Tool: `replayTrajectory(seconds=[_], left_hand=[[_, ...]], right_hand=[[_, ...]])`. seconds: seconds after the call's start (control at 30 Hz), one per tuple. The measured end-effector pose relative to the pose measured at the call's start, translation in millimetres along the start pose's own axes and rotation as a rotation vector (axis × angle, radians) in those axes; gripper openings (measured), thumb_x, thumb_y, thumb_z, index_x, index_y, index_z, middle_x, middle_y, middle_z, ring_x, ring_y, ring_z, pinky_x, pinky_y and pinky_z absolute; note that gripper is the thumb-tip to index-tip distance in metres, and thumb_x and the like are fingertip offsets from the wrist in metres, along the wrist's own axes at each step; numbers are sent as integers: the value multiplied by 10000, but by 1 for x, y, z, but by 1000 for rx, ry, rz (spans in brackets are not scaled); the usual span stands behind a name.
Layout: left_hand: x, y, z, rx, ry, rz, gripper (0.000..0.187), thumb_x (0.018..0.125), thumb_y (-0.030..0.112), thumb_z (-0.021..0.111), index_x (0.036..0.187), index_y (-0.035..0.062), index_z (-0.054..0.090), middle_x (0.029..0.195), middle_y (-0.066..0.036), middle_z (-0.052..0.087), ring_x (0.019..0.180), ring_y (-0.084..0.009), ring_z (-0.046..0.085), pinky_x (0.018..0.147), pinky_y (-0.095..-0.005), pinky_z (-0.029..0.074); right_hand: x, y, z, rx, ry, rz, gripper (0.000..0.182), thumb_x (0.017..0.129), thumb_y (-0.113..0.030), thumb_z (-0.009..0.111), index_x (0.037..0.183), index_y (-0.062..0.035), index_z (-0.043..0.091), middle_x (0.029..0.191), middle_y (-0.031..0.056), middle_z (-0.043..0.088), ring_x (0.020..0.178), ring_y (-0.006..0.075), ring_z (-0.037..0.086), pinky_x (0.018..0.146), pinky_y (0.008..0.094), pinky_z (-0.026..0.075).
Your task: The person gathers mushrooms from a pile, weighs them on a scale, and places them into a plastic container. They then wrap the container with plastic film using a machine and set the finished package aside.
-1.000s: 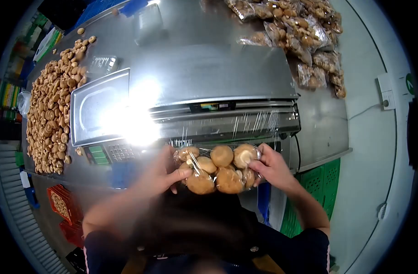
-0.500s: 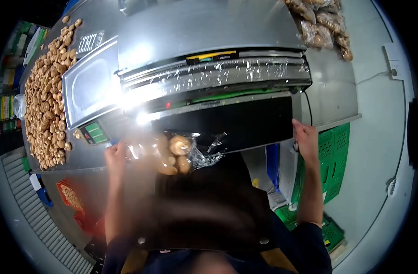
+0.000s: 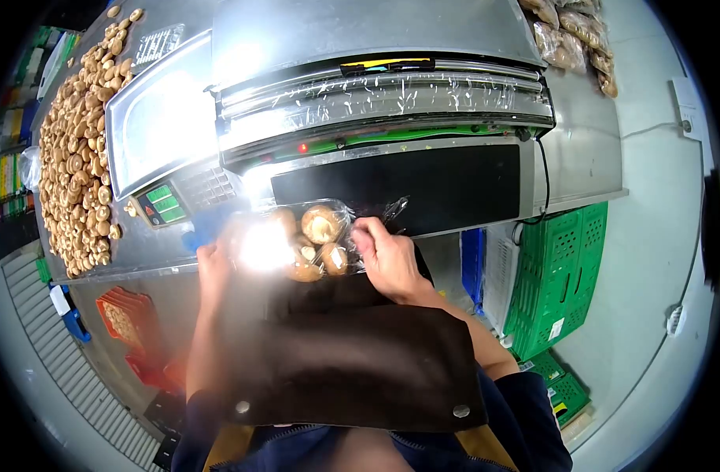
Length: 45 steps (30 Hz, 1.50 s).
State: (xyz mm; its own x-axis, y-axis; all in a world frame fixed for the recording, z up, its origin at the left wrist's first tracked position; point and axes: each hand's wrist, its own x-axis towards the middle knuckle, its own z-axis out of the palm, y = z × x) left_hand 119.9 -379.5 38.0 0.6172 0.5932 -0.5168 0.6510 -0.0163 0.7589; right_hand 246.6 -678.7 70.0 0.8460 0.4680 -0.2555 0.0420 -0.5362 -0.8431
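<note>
A pack of brown mushrooms [image 3: 322,226] in clear film is held at the front edge of the wrapping machine [image 3: 391,118]. Glare whitens its left half. My left hand [image 3: 214,263] is closed at the pack's left end, its fingertips blurred by haze. At the other end, my right hand [image 3: 387,259] has its fingers curled and pinched on the clear film, close beside the mushrooms. The machine's black plate [image 3: 407,185] lies just beyond the pack. A loose film end sticks up behind my right fingers.
Loose mushrooms [image 3: 77,169] are heaped on the left of the metal table, beside a scale with a shiny pan [image 3: 159,118]. Wrapped packs [image 3: 568,43] lie at the back right. Green crates [image 3: 560,275] stand at right, orange crates [image 3: 128,315] low at left.
My right hand has moved left from the plate's right corner to the film at the pack's right end. My left hand stays by the pack's left end. The view has shifted slightly.
</note>
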Motion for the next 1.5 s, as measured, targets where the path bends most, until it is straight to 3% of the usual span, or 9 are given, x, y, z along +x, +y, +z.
replayTrajectory(seconds=[0.1,0.27,0.5,0.6,0.73,0.9,1.07,1.33,1.5], left_hand=[[-14,37,0,-41,32,-131,388,966,273,555,626,86,570,494,27,493,361,-56,384,334,-248,263],[-40,40,-1,-176,9,-318,386,915,303,623,589,161,472,438,61,343,314,-51,258,312,-255,146],[-34,-86,48,215,-233,43,204,865,244,626,799,53,655,628,-67,560,537,-212,530,491,-339,420],[-59,51,111,-607,200,-847,307,889,136,534,597,42,533,539,-18,491,432,-147,437,458,-286,401],[-66,59,113,-388,-183,-425,256,839,160,585,621,40,523,572,-32,469,465,-161,455,442,-298,383],[-67,134,81,110,-509,720,240,775,190,648,650,38,511,614,-50,442,505,-180,477,421,-314,360],[-67,182,109,-136,-627,1592,248,687,232,712,762,48,563,723,-56,507,575,-186,542,412,-265,386],[-100,184,86,-509,-1398,1294,255,786,212,635,935,33,532,879,-101,536,738,-214,565,578,-305,420],[-92,159,85,-456,-1481,827,275,847,200,588,1043,23,512,977,-129,554,840,-231,580,682,-330,441]], right_hand=[[9,0,-20,-148,145,-14,439,966,-350,515,663,-48,613,594,197,566,537,406,559,488,452,430],[-10,-12,-100,5,178,253,433,923,-235,623,581,18,544,447,41,385,444,58,339,413,283,287],[-38,115,-13,-35,11,450,166,797,-121,669,686,2,660,561,33,545,561,52,482,502,262,368],[-27,99,46,-20,-59,-70,112,785,-96,667,721,-7,645,613,44,562,605,102,516,555,285,400],[-9,31,20,352,-525,56,105,801,-86,655,749,-1,621,665,69,568,641,160,543,610,312,431],[4,-42,-27,629,-856,-63,101,821,-73,641,784,5,590,730,101,576,686,232,577,678,345,469],[11,-42,-37,509,-1196,-539,407,958,-284,476,1257,-9,469,1291,206,484,1232,327,464,1025,422,368],[5,-46,-55,277,-989,-161,379,972,-197,505,1315,-40,473,1368,139,470,1226,220,477,1020,337,387],[29,-43,-134,421,-722,-115,424,905,-90,564,1311,-34,456,1172,103,606,651,108,578,659,284,507]])
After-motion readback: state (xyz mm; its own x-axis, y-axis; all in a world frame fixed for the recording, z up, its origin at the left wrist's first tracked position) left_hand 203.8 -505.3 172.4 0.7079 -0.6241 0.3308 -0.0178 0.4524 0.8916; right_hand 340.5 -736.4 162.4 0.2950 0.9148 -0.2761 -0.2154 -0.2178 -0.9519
